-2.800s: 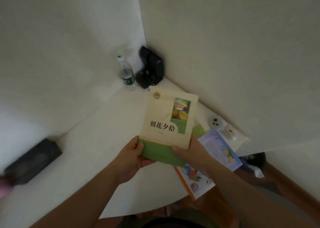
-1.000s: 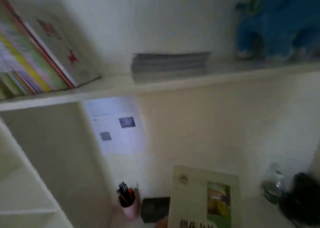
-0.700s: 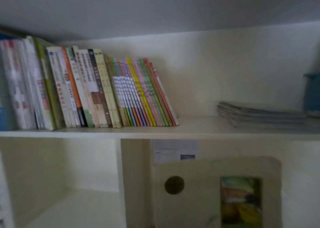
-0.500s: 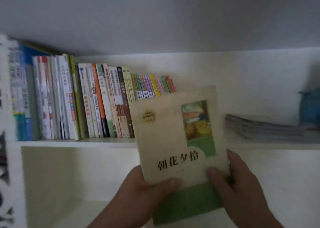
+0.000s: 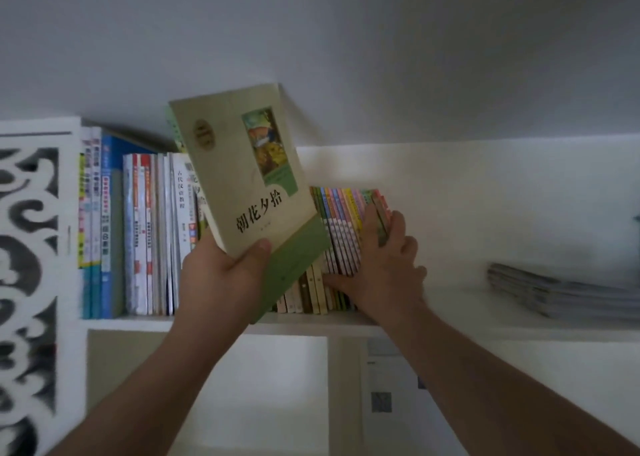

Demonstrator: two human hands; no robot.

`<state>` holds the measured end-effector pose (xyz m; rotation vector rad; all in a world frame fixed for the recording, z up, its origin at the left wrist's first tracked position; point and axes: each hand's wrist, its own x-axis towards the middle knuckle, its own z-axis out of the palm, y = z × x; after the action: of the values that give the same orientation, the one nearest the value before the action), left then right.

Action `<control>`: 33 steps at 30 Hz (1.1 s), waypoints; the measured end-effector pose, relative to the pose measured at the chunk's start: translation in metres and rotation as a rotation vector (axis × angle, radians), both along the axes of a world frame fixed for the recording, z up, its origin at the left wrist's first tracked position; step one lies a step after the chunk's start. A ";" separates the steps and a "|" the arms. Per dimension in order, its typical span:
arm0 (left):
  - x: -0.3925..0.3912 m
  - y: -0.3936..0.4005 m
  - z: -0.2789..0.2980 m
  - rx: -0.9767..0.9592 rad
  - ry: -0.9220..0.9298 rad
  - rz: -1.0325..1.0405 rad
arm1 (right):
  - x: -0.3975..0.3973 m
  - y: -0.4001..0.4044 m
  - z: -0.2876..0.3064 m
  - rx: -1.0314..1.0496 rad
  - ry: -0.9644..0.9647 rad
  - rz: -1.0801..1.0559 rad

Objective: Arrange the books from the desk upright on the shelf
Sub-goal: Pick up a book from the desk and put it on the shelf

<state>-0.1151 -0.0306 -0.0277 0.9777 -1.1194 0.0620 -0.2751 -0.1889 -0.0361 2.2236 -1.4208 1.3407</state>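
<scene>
Book (image 5: 249,192) — cream-green cover, tilted, gripped by left hand (image 5: 221,282); right hand (image 5: 384,265) grips shelved books (image 5: 346,234).

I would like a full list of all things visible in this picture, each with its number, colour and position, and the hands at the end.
held book: one, cream and green cover, tilted in front of the row of books
row of books: many, mixed colours, standing on the shelf, left part
thin colourful books: several, pink, yellow, green, right end of the row
flat stack: one, grey, lying on the shelf at right
shelf: one, white, across the middle
carved panel: one, white and black, far left
left hand: grips the held book at its lower edge
right hand: grips the thin colourful books
</scene>
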 end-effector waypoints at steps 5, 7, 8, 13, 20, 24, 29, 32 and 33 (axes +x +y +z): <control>0.002 -0.006 0.003 0.033 -0.020 0.071 | 0.007 0.006 0.012 -0.150 0.088 -0.024; 0.002 -0.007 0.004 0.017 0.001 0.077 | 0.014 0.009 0.014 -0.152 0.095 -0.004; 0.003 -0.008 0.003 0.004 0.004 0.085 | 0.017 0.008 0.013 -0.143 0.088 -0.005; -0.011 -0.013 0.001 -0.039 -0.074 0.072 | 0.013 -0.005 0.016 -0.158 0.072 -0.061; -0.045 -0.038 0.000 -0.102 -0.210 0.186 | -0.026 -0.019 0.022 -0.224 0.025 -0.080; -0.078 -0.068 0.000 -0.110 -0.175 0.223 | -0.038 -0.023 0.020 -0.241 -0.021 -0.137; -0.104 -0.108 0.002 -0.015 -0.250 0.225 | -0.044 -0.017 0.010 -0.294 0.038 -0.056; -0.089 -0.109 -0.003 0.019 -0.239 0.271 | -0.042 -0.014 0.005 -0.356 0.072 -0.004; -0.081 -0.107 -0.005 0.020 -0.271 0.336 | -0.041 -0.013 0.005 -0.359 0.073 0.005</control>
<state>-0.1957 -0.1379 -0.0324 1.1921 -1.1919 0.4675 -0.3165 -0.2022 -0.0308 2.0187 -1.0525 1.3746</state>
